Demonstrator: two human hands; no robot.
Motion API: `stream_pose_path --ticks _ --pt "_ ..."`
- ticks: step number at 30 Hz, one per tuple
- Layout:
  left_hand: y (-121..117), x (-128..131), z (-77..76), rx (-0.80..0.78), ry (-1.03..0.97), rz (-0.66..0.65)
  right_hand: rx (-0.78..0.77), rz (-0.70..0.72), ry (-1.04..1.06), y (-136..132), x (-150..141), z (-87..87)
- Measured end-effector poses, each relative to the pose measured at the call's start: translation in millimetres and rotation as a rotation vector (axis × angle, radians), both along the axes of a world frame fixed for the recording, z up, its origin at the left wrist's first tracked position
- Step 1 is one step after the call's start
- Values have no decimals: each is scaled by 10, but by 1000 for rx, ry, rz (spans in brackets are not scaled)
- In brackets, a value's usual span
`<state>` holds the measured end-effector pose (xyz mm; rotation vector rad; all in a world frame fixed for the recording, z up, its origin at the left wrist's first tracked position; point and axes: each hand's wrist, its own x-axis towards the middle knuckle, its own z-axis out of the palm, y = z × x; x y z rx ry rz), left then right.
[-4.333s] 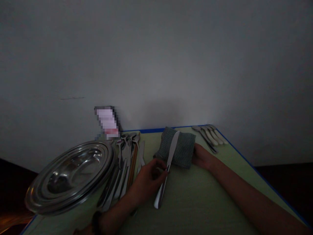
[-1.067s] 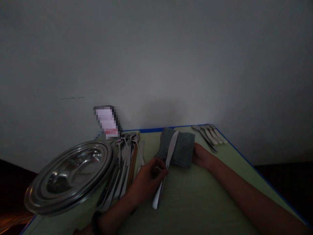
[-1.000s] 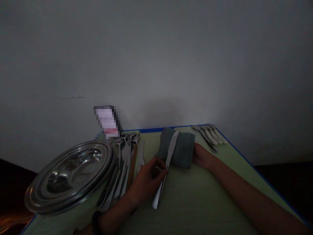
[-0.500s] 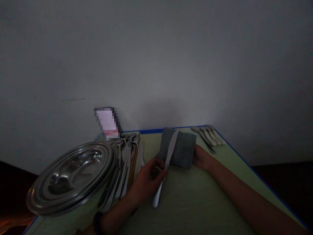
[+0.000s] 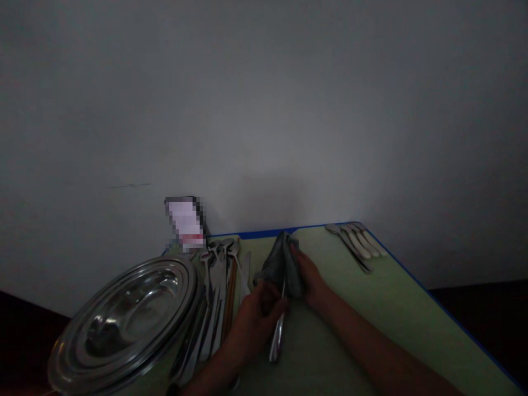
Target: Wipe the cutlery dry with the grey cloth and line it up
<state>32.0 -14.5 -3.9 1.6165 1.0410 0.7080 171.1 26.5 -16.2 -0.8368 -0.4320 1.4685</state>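
Note:
A table knife [image 5: 278, 336] is pinched in my left hand [image 5: 259, 316], its shiny handle pointing down toward me. The dark grey-green cloth [image 5: 277, 263] is folded around the blade, which is hidden inside it. My right hand [image 5: 310, 279] is closed on the cloth from the right side, pressing it over the blade. Left of my left hand lies a group of loose cutlery, with spoons [image 5: 226, 245], knives and a pair of brown wooden chopsticks [image 5: 231, 291].
Stacked oval metal plates [image 5: 124, 324] stand at the left of the green table [image 5: 330, 330]. A phone [image 5: 186, 223] with a blurred screen leans on the wall [image 5: 289, 110]. At the far right lie a spoon [image 5: 348, 247] and several pale-handled utensils [image 5: 363, 242].
My right hand has moved left and folded the cloth over the knife blade, which lay uncovered on the cloth before. The view has tilted slightly up.

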Motion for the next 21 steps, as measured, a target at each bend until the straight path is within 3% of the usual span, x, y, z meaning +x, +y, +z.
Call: stream_pose_path --ticks 4,7,12,17,21 --pt "-36 -3 36 -4 84 -146 -43 -86 33 69 82 -84" --pt "-76 -39 62 135 157 -223 -49 -147 51 117 141 -123" --pt "-120 -80 67 342 219 -222 -23 -159 13 133 168 -137" --pt "-71 -76 62 408 231 -161 15 -60 -82 12 76 -65" --pt "-38 -70 63 434 265 -200 29 -8 -123 -40 40 -18"
